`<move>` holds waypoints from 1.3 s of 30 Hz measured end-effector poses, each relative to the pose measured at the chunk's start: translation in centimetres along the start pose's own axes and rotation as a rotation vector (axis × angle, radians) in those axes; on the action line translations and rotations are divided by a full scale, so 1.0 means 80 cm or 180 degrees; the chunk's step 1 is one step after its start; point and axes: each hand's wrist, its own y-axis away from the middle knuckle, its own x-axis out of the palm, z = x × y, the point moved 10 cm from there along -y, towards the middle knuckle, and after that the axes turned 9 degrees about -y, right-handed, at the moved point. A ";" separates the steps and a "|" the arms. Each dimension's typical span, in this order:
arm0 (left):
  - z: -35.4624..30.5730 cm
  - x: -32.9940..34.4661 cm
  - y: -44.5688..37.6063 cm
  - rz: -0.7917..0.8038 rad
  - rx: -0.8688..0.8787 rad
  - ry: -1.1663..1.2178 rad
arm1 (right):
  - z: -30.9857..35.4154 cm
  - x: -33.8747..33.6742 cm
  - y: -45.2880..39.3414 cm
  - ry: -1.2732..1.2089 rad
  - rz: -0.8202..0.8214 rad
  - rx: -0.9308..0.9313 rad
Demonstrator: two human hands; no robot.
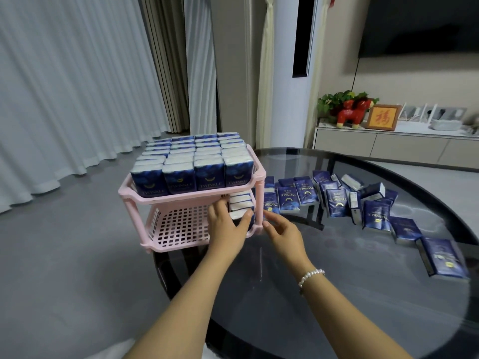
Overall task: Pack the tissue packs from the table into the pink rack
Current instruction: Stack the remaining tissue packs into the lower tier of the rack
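We observe a pink rack (192,196) with two tiers standing at the 9 o'clock edge of a dark round glass counter (337,294). Its upper tier is filled with upright blue tissue packs (193,161) in four tight rows. On the lower tier, a short row of packs (239,207) stands at the 3 o'clock end, against the rack's side; the rest of that perforated shelf is bare. The left hand (226,224) reaches into the lower tier, its fingers behind the nearest pack of that row and its thumb across the front, so that it grips that pack. The right hand (281,233) is just outside the rack's corner post at 3 o'clock from the left hand, fingers loosely spread and slightly bent, holding nothing; the fingertips lie close to the post, and we cannot tell whether they touch it. A white bead bracelet (310,277) sits on the right wrist. The loose tissue packs (337,200) lie scattered on the counter from 3 o'clock of the rack round toward the 4 o'clock rim, some flat, some tilted on one another. One large flat pack (443,259) lies nearest the 4 o'clock rim.
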 end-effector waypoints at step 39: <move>-0.162 0.246 0.122 0.2366 -0.0340 0.1795 | 0.032 -0.291 0.054 0.1129 -0.0648 -0.0419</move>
